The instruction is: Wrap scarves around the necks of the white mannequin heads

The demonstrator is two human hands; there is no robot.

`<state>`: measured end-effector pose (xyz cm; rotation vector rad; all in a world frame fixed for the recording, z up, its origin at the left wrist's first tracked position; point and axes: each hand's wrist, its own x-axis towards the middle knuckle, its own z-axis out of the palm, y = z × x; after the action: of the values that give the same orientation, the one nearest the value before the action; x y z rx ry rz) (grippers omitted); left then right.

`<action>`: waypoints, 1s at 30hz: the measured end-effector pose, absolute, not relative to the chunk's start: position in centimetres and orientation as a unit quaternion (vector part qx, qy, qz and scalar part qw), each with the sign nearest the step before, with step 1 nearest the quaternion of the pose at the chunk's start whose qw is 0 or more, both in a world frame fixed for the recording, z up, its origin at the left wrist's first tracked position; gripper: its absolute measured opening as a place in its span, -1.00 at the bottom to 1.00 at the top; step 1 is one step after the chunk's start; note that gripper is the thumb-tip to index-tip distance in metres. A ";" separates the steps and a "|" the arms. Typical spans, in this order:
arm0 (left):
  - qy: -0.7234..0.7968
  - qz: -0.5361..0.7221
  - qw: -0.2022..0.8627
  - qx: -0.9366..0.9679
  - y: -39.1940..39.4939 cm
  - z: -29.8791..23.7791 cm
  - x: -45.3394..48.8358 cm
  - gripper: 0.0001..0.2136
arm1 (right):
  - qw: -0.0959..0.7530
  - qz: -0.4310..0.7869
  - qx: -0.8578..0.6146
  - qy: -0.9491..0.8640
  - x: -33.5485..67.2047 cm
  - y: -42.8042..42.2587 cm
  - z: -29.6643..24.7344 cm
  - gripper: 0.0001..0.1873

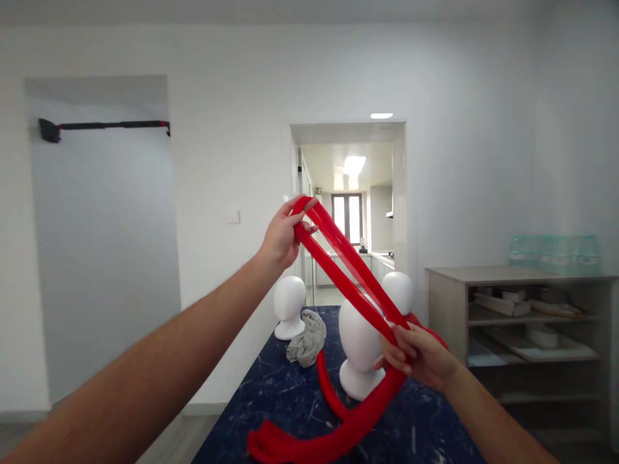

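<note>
A long red scarf (341, 270) stretches between my two hands as a narrow loop. My left hand (285, 235), raised at the upper left, is closed on the loop's folded end. Lower and to the right, my right hand (420, 354) grips both strands together. Below it the scarf's tails hang down to the dark blue marbled table (264, 386). Just behind the right hand stands a white foam mannequin head (355, 335), partly covered by the scarf and fingers. Some red cloth also shows behind the right hand.
Farther back on the table are a second white foam head (289, 299), a crumpled grey cloth (309, 338) and a third foam head (397, 290). A wooden shelf unit (447, 296) at right carries wrapped water bottles (554, 254). Beyond the table is a doorway (406, 193).
</note>
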<state>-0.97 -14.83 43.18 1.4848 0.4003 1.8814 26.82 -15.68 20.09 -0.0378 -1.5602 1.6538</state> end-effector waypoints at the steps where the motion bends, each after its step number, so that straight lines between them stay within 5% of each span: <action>1: 0.166 0.740 0.343 0.555 -14.4 43.2 -1.7 -0.68 | 0.421 0.658 -0.025 -0.624 28.2 -15.2 20.5 -0.45; 6: 0.185 0.786 0.353 0.472 -12.0 43.3 -4.6 -0.56 | 0.414 0.628 -0.087 -0.653 35.1 -13.1 22.7 -0.53; 10: 0.192 0.796 0.366 0.443 -10.7 43.0 -6.5 -0.70 | 0.403 0.612 -0.156 -0.663 39.8 -12.4 24.7 -0.55; 16: 0.380 0.600 0.231 0.665 -10.4 41.1 -8.5 -0.53 | 0.365 0.575 -0.228 -0.696 43.1 -11.6 26.0 -0.56; 21: 0.549 0.461 0.082 0.692 -9.9 39.3 -8.8 -0.88 | 0.331 0.573 -0.267 -0.700 43.9 -10.2 24.6 -0.58; 30: 0.425 0.343 0.420 0.725 -10.3 35.8 -10.2 -0.72 | 0.354 0.615 -0.299 -0.638 47.3 -7.9 19.3 -0.52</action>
<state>-10.19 -10.31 35.84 1.8176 1.0650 0.8585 47.30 -7.88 19.34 -0.7729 -1.6487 1.5906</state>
